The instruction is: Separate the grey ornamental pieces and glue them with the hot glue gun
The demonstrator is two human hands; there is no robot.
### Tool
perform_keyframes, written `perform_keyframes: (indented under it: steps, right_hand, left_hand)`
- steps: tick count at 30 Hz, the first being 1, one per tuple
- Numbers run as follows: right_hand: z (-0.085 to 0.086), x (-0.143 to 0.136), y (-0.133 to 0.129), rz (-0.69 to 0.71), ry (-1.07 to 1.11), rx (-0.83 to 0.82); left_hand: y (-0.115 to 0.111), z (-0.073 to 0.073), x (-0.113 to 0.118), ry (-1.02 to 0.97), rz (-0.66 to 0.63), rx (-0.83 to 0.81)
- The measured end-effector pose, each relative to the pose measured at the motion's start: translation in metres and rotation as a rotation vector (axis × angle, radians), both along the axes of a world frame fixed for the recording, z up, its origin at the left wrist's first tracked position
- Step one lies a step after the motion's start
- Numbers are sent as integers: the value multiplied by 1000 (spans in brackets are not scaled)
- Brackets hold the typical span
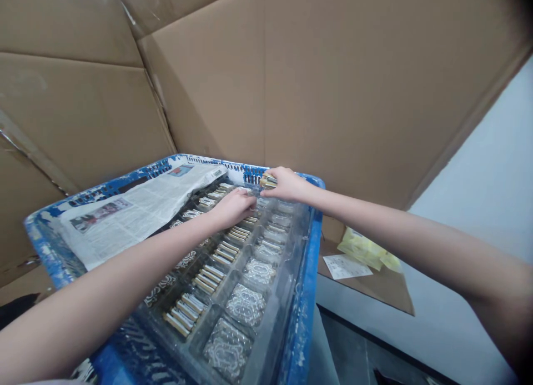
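Observation:
A clear plastic tray [271, 313] with compartments lies in a blue crate [306, 307]. Some compartments hold upright rows of thin gold-edged pieces [186, 314]; others hold flat pieces with a silver ornamental pattern [246, 304]. My right hand [285, 185] is closed around a small stack of gold-edged pieces [268, 181] above the tray's far end. Just to its left, my left hand [236, 207] reaches over the far compartments with its fingers curled; what they hold, if anything, is hidden.
Newspaper [137, 213] covers the left part of the crate. Large cardboard sheets [333, 96] stand behind it. At the right, a yellow plastic bag [368, 249] and a white paper sheet [346, 266] lie on cardboard.

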State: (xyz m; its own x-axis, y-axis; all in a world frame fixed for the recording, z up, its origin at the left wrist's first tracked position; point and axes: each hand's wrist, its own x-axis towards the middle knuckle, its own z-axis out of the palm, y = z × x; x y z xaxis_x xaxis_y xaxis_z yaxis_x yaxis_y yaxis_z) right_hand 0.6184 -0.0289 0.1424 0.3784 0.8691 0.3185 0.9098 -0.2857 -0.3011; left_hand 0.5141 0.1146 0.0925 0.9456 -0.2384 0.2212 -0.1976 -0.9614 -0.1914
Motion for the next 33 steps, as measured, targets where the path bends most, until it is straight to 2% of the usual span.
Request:
perform_keyframes:
  steps: [5, 12, 17, 23, 27, 30, 33]
  right_hand:
    - [3, -1, -1, -8, 0, 9]
    - [3, 0, -1, -7, 39, 3]
    - [5, 2, -2, -40, 209, -121]
    - [3, 8, -2, -15, 403, -47]
    - [2, 12, 0, -83, 409, -74]
    - [2, 13, 2, -98, 423, -82]
    - [2, 10, 4, -78, 436, -80]
  left_hand:
    - [10, 2, 2, 76, -52, -67]
    - [13, 8, 2, 120, -90, -108]
    - [16, 10, 0, 174, -137, -152]
    - [15, 9, 1, 212, -150, -108]
    - [11, 11, 0, 246, -134, -145]
    - [7, 15, -1, 178, -98, -171]
    - [2, 20, 0, -11, 47, -394]
